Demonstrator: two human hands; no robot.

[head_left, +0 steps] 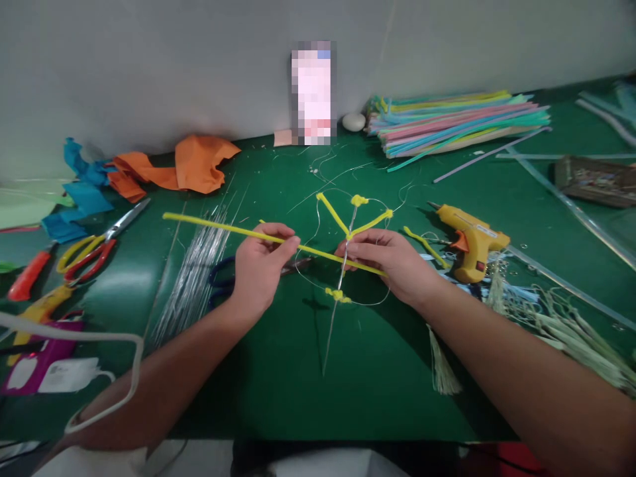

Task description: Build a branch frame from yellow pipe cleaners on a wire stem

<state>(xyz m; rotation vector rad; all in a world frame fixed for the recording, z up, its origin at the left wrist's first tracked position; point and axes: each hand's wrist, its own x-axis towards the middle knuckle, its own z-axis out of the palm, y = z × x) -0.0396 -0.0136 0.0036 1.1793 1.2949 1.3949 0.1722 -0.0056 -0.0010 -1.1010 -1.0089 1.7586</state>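
Observation:
A long yellow pipe cleaner (pixel 223 226) slants down to the right across the middle. My left hand (pixel 259 268) pinches it between thumb and fingers. Near its centre, my right hand (pixel 390 255) grips a round wire frame (pixel 334 216) with closed fingers; the pipe cleaner's right end passes by these fingers. Yellow pipe cleaner covers two spokes of the frame, and yellow knots sit on its thin wire ring. A straight wire stem (pixel 328 338) points down towards me. Fingers hide part of the frame's centre. Behind my left hand lie dark-handled scissors (pixel 221 275), partly covered.
Straight wires (pixel 191 278) lie left, near red-and-yellow scissors (pixel 89 258) and orange cloth (pixel 199 162). A yellow glue gun (pixel 474 242), tassels (pixel 571 324) and a pipe cleaner bundle (pixel 462 122) are right. A phone (pixel 313 93) leans on the wall. A white cable (pixel 99 336) crosses my left forearm.

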